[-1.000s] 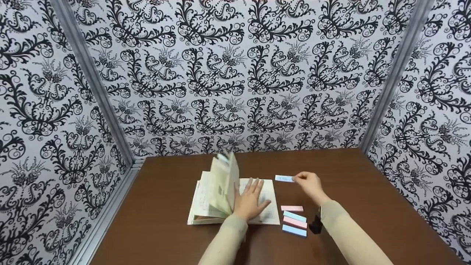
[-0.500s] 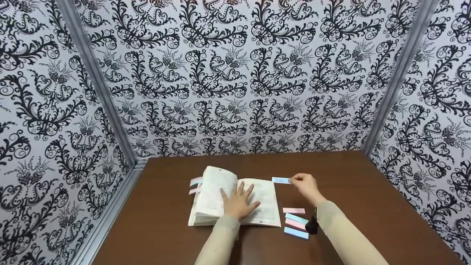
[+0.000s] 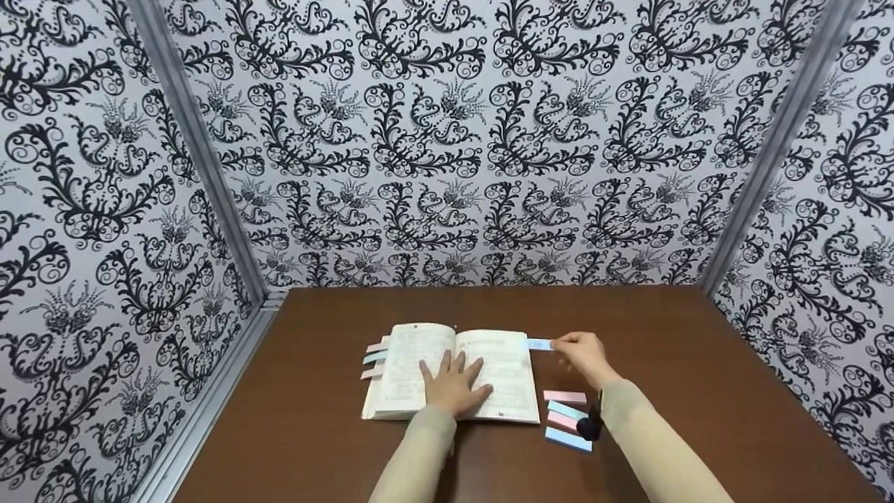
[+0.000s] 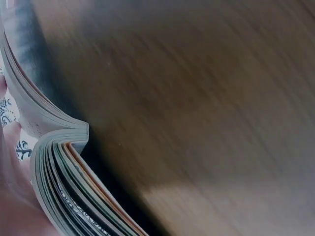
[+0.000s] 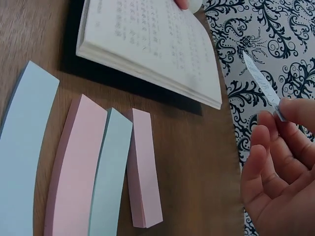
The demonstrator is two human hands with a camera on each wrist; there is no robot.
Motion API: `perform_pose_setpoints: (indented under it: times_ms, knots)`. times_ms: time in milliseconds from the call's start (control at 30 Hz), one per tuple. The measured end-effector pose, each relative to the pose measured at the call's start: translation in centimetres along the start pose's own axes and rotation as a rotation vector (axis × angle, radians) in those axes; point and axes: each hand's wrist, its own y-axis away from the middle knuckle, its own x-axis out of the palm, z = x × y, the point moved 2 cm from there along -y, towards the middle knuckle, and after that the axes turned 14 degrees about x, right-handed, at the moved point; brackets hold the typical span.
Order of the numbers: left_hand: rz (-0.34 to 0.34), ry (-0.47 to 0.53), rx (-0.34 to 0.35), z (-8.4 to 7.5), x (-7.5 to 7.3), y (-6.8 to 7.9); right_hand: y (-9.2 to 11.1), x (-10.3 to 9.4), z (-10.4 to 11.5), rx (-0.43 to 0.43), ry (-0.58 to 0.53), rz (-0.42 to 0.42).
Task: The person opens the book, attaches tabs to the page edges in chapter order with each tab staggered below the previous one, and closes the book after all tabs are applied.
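An open book [image 3: 496, 391] lies on the table, with pink and blue sticky tabs [image 3: 375, 357] jutting from its left page edges. My left hand [image 3: 454, 388] rests flat across the middle of the spread, fingers apart, holding both pages down. In the left wrist view the lower edge of the book [image 4: 64, 129] shows, the hand only partly at the left side. My right hand [image 3: 583, 356] pinches a blue sticky tab [image 3: 539, 344] with writing on it between thumb and fingers. The tab's free end overlaps the upper right page edge in the head view. The right wrist view shows this tab [image 5: 261, 81] slanting up from the fingertips.
Several sticky note pads, pink, pale green and blue, lie right of the book: a pink pad [image 3: 564, 397] at the back, a blue pad [image 3: 568, 439] in front. A black wrist camera [image 3: 590, 423] hangs below the right wrist. Patterned walls [image 3: 447, 175] stand behind the brown table [image 3: 314, 391].
The raised pages have come down to the left, and the left hand has shifted slightly onto the book's middle. The blue tab in my right hand has moved onto the page's right edge.
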Motion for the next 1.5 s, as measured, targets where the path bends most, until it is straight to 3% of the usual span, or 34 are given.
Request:
perform_pose_setpoints:
  times_ms: [233, 400, 600, 1000, 1200, 1367, 1500]
  knots:
    - [0.059, -0.045, 0.004, -0.2, -0.5, 0.4, 0.7, 0.3, -0.6, 0.095, -0.043, 0.048]
    - [0.050, -0.084, -0.007, -0.1, -1.4, 0.3, 1.2, 0.4, -0.6, 0.149, -0.045, 0.091]
    - [0.035, -0.044, -0.011, -0.3, -2.1, 0.5, 1.9, 0.1, -0.9, 0.160, 0.024, 0.171]
    - [0.053, -0.090, 0.022, -1.1, -0.9, 0.9, 2.6, -0.4, -3.6, 0.187, 0.094, 0.280]
    - [0.053, -0.152, 0.098, -1.2, 0.0, 1.1, 3.0, -0.8, -4.5, 0.196, 0.136, 0.311]
    - [0.013, -0.196, 0.213, -1.2, 0.6, 1.2, 3.2, -1.1, -4.9, 0.200, 0.165, 0.307]
    - [0.029, -0.211, 0.280, -1.3, 0.6, 1.4, 3.3, -1.1, -4.7, 0.172, 0.193, 0.314]
